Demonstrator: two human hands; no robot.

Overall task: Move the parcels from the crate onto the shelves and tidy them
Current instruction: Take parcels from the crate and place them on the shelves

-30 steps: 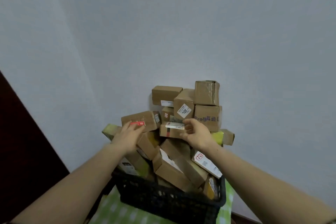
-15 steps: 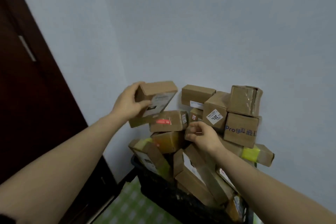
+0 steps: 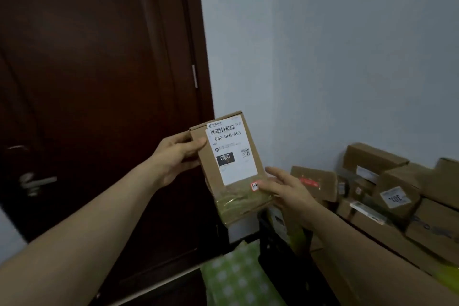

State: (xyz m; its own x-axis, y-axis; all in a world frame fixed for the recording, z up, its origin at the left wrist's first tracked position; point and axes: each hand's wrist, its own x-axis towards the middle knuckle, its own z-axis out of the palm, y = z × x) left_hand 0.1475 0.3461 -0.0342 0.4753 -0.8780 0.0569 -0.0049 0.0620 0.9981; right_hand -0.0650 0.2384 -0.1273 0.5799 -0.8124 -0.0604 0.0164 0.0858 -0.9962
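The flat brown cardboard parcel with a white shipping label (image 3: 231,164) is held in mid-air, clear of the dark brown wooden door (image 3: 87,82) on the left and the heap of brown cardboard boxes (image 3: 397,196) in the black plastic crate (image 3: 278,263) on the right. Its long axis stands near upright (top tipped slightly left), with the label facing the camera. The left hand (image 3: 173,156) grips its upper left edge. The right hand (image 3: 285,191) pinches its lower right corner.

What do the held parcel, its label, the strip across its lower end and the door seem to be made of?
Parcel: matte brown cardboard, with a folded flap edge on top. Label: white printed paper, probably adhesive, lying flat. Strip: likely yellowish plastic tape, glossy and wrinkled. Door: dark reddish-brown wood or veneer, smooth with a faint sheen; which one is unclear.
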